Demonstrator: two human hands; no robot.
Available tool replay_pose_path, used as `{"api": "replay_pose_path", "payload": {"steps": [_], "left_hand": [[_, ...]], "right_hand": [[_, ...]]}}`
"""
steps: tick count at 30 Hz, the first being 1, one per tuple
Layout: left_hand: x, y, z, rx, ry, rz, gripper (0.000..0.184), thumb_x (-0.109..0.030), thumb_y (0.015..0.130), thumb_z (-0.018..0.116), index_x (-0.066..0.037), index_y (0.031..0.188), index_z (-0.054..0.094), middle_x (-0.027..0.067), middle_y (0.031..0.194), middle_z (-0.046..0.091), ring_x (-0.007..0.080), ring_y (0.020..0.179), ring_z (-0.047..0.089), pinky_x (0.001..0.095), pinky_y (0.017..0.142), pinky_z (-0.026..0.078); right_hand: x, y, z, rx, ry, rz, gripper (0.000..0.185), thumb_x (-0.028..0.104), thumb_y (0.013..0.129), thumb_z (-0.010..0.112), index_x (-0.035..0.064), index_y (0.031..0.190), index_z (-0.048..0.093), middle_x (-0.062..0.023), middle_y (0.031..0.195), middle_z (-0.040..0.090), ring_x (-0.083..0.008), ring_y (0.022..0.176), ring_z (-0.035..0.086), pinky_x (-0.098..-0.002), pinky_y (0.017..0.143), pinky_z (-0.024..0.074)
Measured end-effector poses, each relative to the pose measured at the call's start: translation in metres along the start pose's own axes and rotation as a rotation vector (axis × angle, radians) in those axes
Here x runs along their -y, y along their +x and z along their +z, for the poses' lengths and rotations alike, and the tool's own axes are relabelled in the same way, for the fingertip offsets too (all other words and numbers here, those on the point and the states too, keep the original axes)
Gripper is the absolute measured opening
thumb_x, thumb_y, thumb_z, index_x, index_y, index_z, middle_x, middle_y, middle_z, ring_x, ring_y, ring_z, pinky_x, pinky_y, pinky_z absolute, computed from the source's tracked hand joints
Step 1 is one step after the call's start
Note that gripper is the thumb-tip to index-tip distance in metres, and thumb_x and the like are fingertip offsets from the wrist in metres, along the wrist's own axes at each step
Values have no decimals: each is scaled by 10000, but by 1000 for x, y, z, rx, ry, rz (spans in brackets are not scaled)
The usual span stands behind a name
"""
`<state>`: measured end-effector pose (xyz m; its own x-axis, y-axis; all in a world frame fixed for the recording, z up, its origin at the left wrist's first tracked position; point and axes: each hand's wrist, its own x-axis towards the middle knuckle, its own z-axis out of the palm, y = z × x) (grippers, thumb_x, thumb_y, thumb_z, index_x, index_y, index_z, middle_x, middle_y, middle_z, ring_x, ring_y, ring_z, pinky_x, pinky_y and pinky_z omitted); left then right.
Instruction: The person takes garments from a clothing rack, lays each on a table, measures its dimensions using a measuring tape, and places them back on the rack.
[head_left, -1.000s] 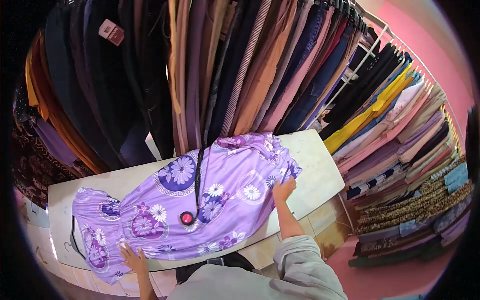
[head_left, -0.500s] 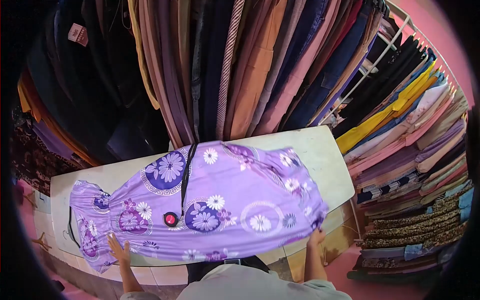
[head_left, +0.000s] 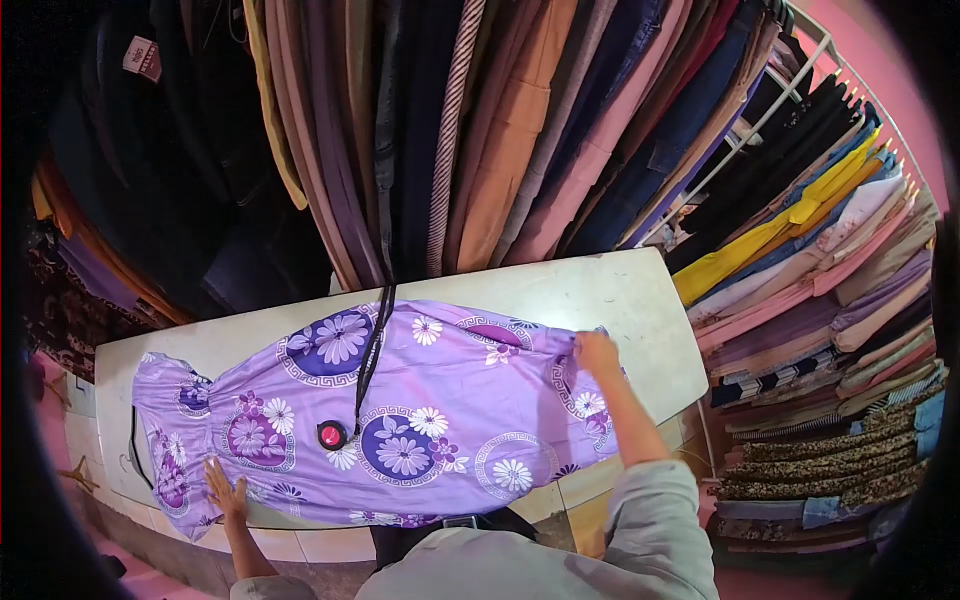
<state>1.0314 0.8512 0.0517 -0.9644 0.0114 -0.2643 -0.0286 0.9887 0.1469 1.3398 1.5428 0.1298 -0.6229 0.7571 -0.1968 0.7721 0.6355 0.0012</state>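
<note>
A purple floral dress lies spread over a pale board, its gathered bodice at the left and its wide skirt at the right. My left hand rests on the dress near the bodice's lower edge, fingers apart. At the skirt's far right corner my right hand is closed on the dress fabric. A black cord runs across the dress down to a round black object with a red centre. A dark hanger shows at the neck end.
Behind the board hangs a dense row of trousers. More garments hang on a rack at the right. A white metal rail stands at the upper right. Tiled floor shows below the board.
The skirt has been spread wider to the right. My right hand swung down to the near corner, then up to the far one. My left hand stays near the bodice. The view has shifted.
</note>
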Motion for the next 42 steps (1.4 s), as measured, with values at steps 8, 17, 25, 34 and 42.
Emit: {"api": "replay_pose_path", "payload": {"steps": [8,17,25,34,42], "left_hand": [[2,-4,4,-69,-51,44,774,-352,721,538,-202,1390,177,69,1464,63,321,1336,53,636,969,26],[-13,-4,-24,-262,-80,68,526,-366,762,555,-151,1225,428,82,1316,387,285,1216,347,641,962,-29],[6,82,-49,-376,-139,125,579,-429,807,507,-163,1295,342,135,1343,324,321,1246,287,651,963,81],[7,159,-72,-202,67,-154,821,-668,695,490,-332,1374,175,94,1453,85,427,1301,64,714,915,63],[2,201,-90,-203,89,-60,837,-662,670,529,-339,1367,197,83,1450,121,432,1299,75,718,906,84]], "right_hand": [[23,70,-51,-633,345,238,626,132,721,618,-13,1233,288,-242,1109,478,-393,1074,421,-455,889,356],[85,-24,63,-155,168,-112,602,356,844,483,67,1330,275,-238,1361,234,-449,1243,199,-516,1007,195],[152,-63,74,-466,208,-26,583,391,861,431,110,1348,274,-227,1355,260,-454,1229,218,-550,976,207],[207,-85,91,-191,78,176,569,460,877,333,214,1378,221,-155,1435,123,-419,1299,93,-622,981,92],[206,-73,89,-218,45,191,562,470,883,313,244,1383,195,-125,1441,128,-400,1307,86,-608,988,77]]}}
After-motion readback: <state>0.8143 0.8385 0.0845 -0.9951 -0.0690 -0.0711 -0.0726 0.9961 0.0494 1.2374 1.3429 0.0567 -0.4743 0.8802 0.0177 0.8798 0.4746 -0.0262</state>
